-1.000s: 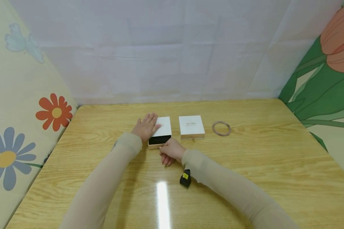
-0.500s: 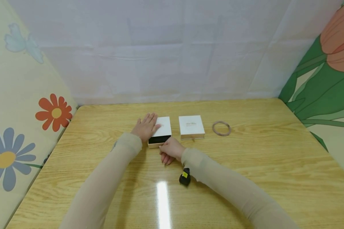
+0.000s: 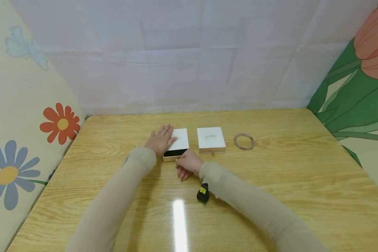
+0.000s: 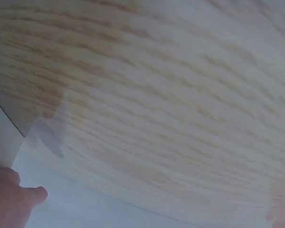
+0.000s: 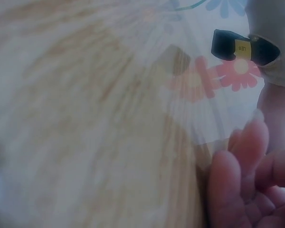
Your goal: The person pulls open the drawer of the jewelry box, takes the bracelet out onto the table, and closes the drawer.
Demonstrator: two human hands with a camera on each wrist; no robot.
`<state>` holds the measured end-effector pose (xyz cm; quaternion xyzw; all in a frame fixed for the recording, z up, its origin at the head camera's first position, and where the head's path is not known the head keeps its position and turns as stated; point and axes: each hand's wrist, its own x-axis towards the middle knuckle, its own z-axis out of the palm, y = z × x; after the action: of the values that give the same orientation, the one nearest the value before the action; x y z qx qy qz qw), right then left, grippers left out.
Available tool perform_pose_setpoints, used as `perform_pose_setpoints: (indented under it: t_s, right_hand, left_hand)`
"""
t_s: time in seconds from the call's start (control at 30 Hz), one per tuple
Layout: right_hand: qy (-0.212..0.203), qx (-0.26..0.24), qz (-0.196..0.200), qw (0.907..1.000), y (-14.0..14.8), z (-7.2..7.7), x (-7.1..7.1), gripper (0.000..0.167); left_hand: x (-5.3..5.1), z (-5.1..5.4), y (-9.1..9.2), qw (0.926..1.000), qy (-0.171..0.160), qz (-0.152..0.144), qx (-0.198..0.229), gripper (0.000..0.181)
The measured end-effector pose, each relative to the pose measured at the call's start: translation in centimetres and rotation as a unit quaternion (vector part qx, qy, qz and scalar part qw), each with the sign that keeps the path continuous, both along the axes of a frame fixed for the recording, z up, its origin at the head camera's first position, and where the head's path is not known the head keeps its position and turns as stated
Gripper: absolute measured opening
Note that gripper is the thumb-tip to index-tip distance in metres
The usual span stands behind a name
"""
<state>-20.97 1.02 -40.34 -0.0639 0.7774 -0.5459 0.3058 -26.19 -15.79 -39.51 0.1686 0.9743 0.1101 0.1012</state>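
Note:
In the head view, my left hand (image 3: 158,142) lies with its fingers spread on the left side of a white sliding drawer box (image 3: 180,138). Its drawer (image 3: 169,158) stands partly out, showing a black inside. At the drawer's front right corner my right hand (image 3: 189,163) touches it with bent fingers; whether it pinches the edge is hidden. In the left wrist view, the left thumb (image 4: 34,194) shows beside the white box (image 4: 2,137). Bent fingers of the right hand (image 5: 244,185) appear in the right wrist view, where the box is out of frame.
A second white box (image 3: 210,138) with small lettering stands closed to the right. Beyond it lies a thin purplish bangle (image 3: 244,141). A black wrist strap (image 3: 203,193) hangs at the right sleeve. The wooden table (image 3: 286,168) meets a pale backdrop (image 3: 192,70) behind.
The drawer has slid slightly further into the left box, and its black opening is narrower. My right hand has moved slightly forward with it. My left hand has stayed put.

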Motion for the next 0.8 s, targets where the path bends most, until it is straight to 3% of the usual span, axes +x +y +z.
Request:
perform_pose_setpoints:
  t_s: [0.8]
  right_hand:
    - [0.006, 0.001, 0.0, 1.0, -0.03, 0.05, -0.64, 0.034]
  left_hand:
    - [-0.21, -0.26, -0.05, 1.0, -0.002, 0.003, 0.004, 0.066]
